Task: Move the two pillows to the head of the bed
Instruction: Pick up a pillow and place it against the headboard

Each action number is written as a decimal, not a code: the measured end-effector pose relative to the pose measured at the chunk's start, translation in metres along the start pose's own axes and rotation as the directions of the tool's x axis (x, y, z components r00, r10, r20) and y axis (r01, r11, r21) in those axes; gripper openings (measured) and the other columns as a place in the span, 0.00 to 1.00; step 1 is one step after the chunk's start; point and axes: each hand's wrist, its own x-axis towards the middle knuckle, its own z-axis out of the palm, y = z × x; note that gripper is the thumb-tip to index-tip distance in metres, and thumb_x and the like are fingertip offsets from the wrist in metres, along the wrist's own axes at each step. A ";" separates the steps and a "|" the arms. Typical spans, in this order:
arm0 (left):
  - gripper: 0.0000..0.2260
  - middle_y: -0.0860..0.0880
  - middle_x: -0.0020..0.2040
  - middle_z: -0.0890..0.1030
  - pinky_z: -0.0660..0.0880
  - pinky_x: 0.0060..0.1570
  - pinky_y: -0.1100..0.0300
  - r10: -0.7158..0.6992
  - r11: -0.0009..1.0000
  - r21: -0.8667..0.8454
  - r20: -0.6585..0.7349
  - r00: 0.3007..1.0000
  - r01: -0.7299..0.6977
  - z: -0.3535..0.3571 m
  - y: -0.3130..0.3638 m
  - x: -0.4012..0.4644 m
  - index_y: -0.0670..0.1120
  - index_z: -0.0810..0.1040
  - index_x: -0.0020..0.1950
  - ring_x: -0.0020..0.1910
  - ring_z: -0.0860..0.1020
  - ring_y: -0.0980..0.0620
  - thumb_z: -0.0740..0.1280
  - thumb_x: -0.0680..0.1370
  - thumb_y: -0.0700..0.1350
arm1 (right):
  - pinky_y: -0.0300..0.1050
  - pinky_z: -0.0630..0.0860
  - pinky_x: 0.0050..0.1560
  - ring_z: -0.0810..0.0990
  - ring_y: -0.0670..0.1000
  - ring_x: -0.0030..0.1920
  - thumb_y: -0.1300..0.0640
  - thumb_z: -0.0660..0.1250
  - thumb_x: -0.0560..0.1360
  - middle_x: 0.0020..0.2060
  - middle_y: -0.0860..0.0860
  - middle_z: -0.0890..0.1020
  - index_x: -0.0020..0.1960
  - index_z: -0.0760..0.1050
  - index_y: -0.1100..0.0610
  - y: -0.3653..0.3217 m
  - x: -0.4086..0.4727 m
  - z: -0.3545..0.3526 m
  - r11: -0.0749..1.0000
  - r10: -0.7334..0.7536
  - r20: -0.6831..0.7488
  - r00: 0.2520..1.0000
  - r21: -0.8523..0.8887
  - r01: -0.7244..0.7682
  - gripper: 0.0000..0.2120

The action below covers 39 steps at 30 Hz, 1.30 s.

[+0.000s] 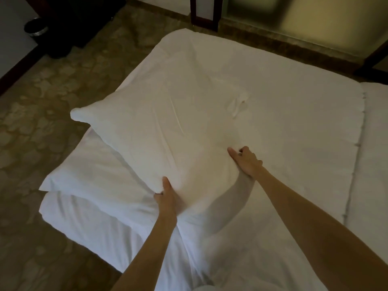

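Both bare forearms reach out from the bottom of the view over the white bed (283, 133). The left hand (168, 198) grips the near edge of a pillow (151, 131), thumb on top, fingers tucked under the fabric. The right hand (246, 162) has the same edge further right, thumb out along the top and fingers curled into a bunch of cloth. So both hands are closed on this pillow. It is white and plump, tilted up, its far left corner poking out past the bed's left side above the floor (42, 106).

Under it lies a second white piece (88, 175), flat, its corner jutting left off the mattress; it looks like the other pillow, though I cannot tell for sure. Below that, the sheet hangs down the bed's side in soft folds.

Further out, the bedcover runs smooth to the far corner, with one small crease just past the held pillow. On the right, a seam separates off another white strip of bedding (375, 143).

Beyond the bed there is mottled brown floor, a dark bin (35, 28) far left by a dark cabinet, a dark wooden frame (206, 12) at top centre, and a dim frosted panel (315, 19) to the right.
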 end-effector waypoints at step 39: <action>0.24 0.45 0.46 0.81 0.75 0.46 0.54 0.578 0.739 0.083 0.431 0.693 -0.668 0.077 -0.255 -0.321 0.39 0.78 0.50 0.44 0.79 0.45 0.55 0.80 0.58 | 0.38 0.59 0.26 0.61 0.41 0.24 0.50 0.56 0.81 0.24 0.47 0.65 0.29 0.59 0.51 0.392 -0.387 -0.096 0.640 0.403 -0.771 0.492 0.622 0.451 0.22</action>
